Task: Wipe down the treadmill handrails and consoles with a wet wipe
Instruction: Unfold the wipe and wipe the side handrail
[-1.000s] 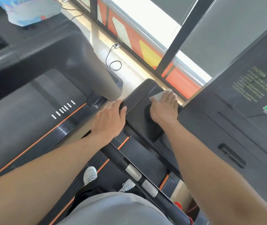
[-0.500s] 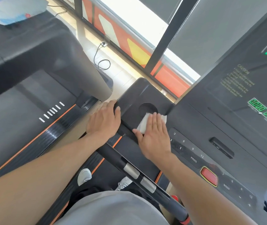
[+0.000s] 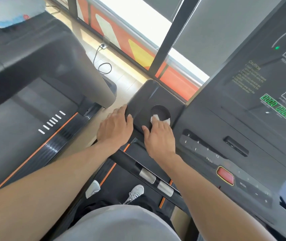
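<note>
Pressing a wet wipe [image 3: 156, 117] into the cup holder [image 3: 160, 111], right hand [image 3: 159, 136] curls; left hand [image 3: 115, 128] lies flat.

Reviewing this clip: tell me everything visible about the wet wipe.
The wet wipe is white, soft and crumpled, mostly hidden under the right hand. Its fingers press it into the near edge of the round cup recess in the console's dark side tray. Two bunched bits show, one beside the fingertips and one at the recess's right rim.
</note>
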Demonstrator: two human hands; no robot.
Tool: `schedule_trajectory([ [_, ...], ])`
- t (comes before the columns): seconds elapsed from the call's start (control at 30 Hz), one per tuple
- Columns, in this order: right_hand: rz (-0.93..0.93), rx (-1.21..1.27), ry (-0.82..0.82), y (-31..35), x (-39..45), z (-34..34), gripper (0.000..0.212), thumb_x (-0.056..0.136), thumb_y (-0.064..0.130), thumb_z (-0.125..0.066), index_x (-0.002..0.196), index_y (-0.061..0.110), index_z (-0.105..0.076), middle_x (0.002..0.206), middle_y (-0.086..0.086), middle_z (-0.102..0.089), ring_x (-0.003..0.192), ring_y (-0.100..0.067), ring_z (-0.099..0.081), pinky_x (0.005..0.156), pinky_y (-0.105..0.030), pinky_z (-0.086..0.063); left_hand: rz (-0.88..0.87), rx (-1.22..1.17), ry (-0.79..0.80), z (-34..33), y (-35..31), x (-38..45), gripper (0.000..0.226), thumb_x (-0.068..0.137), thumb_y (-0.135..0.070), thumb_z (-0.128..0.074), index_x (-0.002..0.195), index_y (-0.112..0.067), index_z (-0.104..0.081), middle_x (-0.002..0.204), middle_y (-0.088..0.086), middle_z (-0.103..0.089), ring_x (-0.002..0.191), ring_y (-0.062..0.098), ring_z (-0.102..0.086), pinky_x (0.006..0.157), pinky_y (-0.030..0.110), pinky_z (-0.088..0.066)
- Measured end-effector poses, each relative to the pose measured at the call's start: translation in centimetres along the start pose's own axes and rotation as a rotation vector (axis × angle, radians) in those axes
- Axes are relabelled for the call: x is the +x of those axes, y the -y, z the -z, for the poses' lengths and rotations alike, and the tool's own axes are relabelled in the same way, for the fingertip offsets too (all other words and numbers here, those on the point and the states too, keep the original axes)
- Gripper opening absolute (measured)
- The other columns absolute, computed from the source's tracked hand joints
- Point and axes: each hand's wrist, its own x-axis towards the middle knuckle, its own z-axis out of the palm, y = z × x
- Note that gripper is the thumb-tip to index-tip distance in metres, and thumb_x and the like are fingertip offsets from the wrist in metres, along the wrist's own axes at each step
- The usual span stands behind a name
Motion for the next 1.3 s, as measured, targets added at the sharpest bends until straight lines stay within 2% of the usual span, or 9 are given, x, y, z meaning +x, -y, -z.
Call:
schedule_trajectory([
  [0.1,-0.044,0.106,-0.049,0.3,0.2,-0.1,0.036,0.106,0.030,-0.041,0.134,0.009,-0.049,0.128,-0.009,-0.063,0.123,-0.035,-0.053,0.100,-0.038,-0.040,-0.006,-0.014,-0.010,0.0,0.1,0.2,0.050,0.104,-0.039,-0.036,0.151,-0.021,-0.040,0.145,0.004,-0.055,0.126,0.029,-0.056,0.101,0.047,-0.045],
  [0.2,0.040,0.005,-0.026,1.6,-1.9,-1.8,0.068,0.107,0.041,-0.032,0.160,0.001,-0.018,0.169,-0.014,-0.016,0.157,-0.031,-0.012,0.127,-0.042,-0.014,-0.012,0.007,0.009,-0.1,0.3,0.2,0.052,0.103,-0.039,-0.038,0.151,-0.020,-0.038,0.143,0.006,-0.054,0.126,0.030,-0.054,0.101,0.047,-0.044],
  [0.3,0.135,-0.130,-0.007,1.6,-4.2,-2.4,0.075,0.108,0.048,-0.033,0.162,0.002,-0.008,0.170,-0.014,-0.001,0.158,-0.026,0.002,0.128,-0.044,-0.009,-0.041,0.064,0.032,-0.3,0.4,-0.1,0.057,0.102,-0.040,-0.041,0.154,-0.019,-0.032,0.148,0.008,-0.050,0.130,0.031,-0.051,0.101,0.047,-0.044],
  [0.47,-0.140,-0.248,0.126,-0.7,-1.4,0.1,0.101,0.094,0.075,0.004,0.161,0.000,0.000,0.169,-0.017,0.003,0.158,-0.027,0.005,0.128,-0.041,0.001,-0.076,0.119,0.064,-0.1,0.8,-0.2,0.064,0.102,-0.043,-0.041,0.158,-0.016,-0.024,0.157,0.006,-0.041,0.135,0.029,-0.047,0.105,0.044,-0.041],
  [0.6,-0.285,-0.148,0.184,-0.4,2.6,0.9,0.106,0.094,0.078,-0.005,0.158,-0.005,0.007,0.168,-0.022,0.009,0.157,-0.030,0.010,0.127,-0.041,0.007,-0.094,0.098,0.062,0.2,0.9,-0.4,0.063,0.103,-0.044,-0.041,0.158,-0.017,-0.024,0.158,0.006,-0.040,0.137,0.028,-0.047,0.107,0.043,-0.041],
  [0.87,-0.288,0.219,0.050,-2.6,10.0,2.3,0.067,0.106,0.051,-0.032,0.157,0.009,-0.025,0.164,-0.012,-0.025,0.152,-0.030,-0.021,0.125,-0.048,-0.020,-0.064,-0.008,0.050,0.9,0.7,-0.5,0.057,0.104,-0.042,-0.040,0.156,-0.022,-0.030,0.156,-0.001,-0.044,0.135,0.024,-0.050,0.106,0.040,-0.042],
  [0.97,-0.294,0.369,-0.076,-2.4,10.7,2.1,0.035,0.106,0.030,-0.045,0.139,0.020,-0.045,0.140,-0.008,-0.053,0.126,-0.033,-0.053,0.102,-0.039,-0.044,-0.038,-0.040,0.038,1.0,0.6,-0.3,0.053,0.104,-0.040,-0.041,0.155,-0.023,-0.034,0.154,-0.002,-0.047,0.133,0.025,-0.051,0.105,0.041,-0.042],
  [1.13,-0.279,0.162,-0.131,-2.2,9.4,2.5,0.048,0.104,0.005,-0.040,0.144,0.030,-0.051,0.103,-0.005,-0.067,0.085,-0.029,-0.062,0.070,-0.029,-0.041,0.005,-0.104,0.046,1.2,0.4,-0.2,0.050,0.104,-0.036,-0.042,0.152,-0.024,-0.039,0.152,-0.003,-0.048,0.133,0.025,-0.050,0.107,0.041,-0.040],
  [1.3,-0.034,0.339,-0.068,0.4,3.5,2.7,0.025,0.108,0.021,-0.043,0.117,0.022,-0.067,0.101,-0.008,-0.072,0.085,-0.033,-0.065,0.075,-0.040,-0.051,0.049,-0.144,0.051,1.2,0.3,0.0,0.046,0.105,-0.032,-0.037,0.150,-0.026,-0.043,0.150,-0.001,-0.051,0.130,0.027,-0.053,0.106,0.043,-0.040],
])
